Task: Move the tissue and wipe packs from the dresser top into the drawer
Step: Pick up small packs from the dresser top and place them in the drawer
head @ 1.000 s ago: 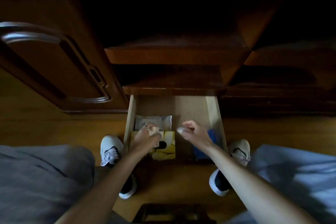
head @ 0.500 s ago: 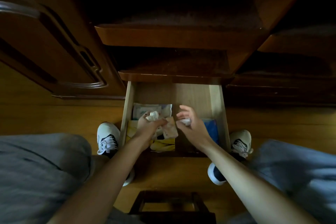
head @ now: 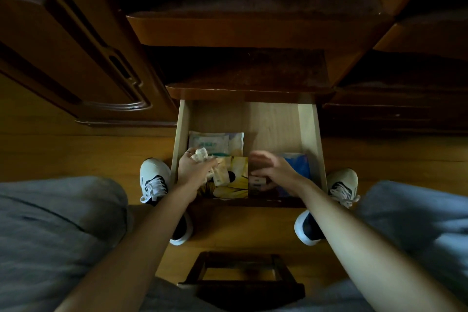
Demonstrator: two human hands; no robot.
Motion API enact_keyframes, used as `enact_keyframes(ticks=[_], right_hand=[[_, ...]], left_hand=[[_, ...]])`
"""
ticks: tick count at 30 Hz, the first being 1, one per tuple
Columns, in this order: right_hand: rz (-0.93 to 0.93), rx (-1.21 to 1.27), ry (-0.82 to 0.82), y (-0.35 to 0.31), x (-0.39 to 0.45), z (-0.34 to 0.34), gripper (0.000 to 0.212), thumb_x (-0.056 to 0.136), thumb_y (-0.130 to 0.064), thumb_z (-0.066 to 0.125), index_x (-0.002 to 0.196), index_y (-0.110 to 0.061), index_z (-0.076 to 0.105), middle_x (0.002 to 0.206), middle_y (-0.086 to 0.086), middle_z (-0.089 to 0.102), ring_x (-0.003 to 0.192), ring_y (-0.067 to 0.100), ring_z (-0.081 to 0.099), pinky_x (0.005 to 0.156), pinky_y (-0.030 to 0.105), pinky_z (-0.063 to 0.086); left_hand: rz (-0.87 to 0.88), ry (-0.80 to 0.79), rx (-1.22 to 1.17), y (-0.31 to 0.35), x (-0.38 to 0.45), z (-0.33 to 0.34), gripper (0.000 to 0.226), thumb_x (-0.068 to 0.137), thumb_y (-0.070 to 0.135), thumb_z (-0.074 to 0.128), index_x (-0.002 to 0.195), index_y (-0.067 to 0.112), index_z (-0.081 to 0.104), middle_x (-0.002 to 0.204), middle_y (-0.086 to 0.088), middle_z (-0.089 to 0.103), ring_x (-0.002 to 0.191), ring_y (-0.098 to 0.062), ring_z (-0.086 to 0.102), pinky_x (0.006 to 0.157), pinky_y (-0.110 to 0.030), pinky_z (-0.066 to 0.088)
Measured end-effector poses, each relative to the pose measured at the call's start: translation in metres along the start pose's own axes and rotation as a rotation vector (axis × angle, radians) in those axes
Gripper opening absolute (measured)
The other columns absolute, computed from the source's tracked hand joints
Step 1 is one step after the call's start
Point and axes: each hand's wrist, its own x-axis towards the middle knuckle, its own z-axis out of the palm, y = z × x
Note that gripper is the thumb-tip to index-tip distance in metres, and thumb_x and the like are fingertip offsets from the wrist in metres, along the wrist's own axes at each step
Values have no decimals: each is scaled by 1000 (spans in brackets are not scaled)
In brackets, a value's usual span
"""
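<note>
Open drawer (head: pixel 307 134), pale wood, pulled out under dark dresser (head: pixel 248 76). Left hand (head: pixel 195 171) grips crumpled tissue packs (head: pixel 201 156) over the drawer's left side. Beneath: white wipe pack (head: pixel 215 143) at back, yellow pack (head: pixel 236 182) in front. Right hand (head: pixel 274 172) blurred, fingers extended and relaxed, over dark pack (head: pixel 258 182); blue pack (head: pixel 298 164) just right. White shoes (head: pixel 154 180) flank drawer on wood floor (head: pixel 76 154).

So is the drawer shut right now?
No, the drawer is pulled open, with packs lying inside and both hands over it.
</note>
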Motion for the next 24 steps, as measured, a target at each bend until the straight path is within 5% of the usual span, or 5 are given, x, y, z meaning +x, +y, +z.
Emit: enact_keyframes(ticks=[3,8,15,20,24], right_hand=[[-19,-416,213,7,2,-15,30,97,-21,65,124,-33,61,121,-6,68,97,13,72,75,38,63],[16,-899,69,16,14,-1,47,93,-33,71,138,-31,59,129,-1,67,118,24,63,94,44,53],[56,-1133,125,18,41,16,23,97,-17,64,119,-13,62,117,13,69,108,33,67,80,42,52],[46,-864,130,16,31,3,34,98,-44,60,120,-19,69,113,4,71,106,26,67,84,38,54],[-36,-74,-94,-19,20,-13,48,91,-54,69,135,-36,63,127,-9,67,115,12,63,91,28,48]], left_hand=[[13,-10,-3,1,3,2,26,76,11,82,97,19,68,76,6,70,61,-2,68,41,-18,45],[-10,-54,27,-2,1,10,40,75,10,85,107,24,65,94,-3,74,86,-20,72,68,-38,61],[8,-58,78,4,-1,12,51,72,16,87,115,26,63,101,5,69,86,-12,69,46,-17,47],[-13,-99,92,2,-6,23,54,71,16,89,118,24,63,107,-2,71,92,-18,71,59,-28,54],[-3,-185,66,12,-13,38,55,73,32,89,121,28,62,102,3,73,85,-11,70,49,-20,52]])
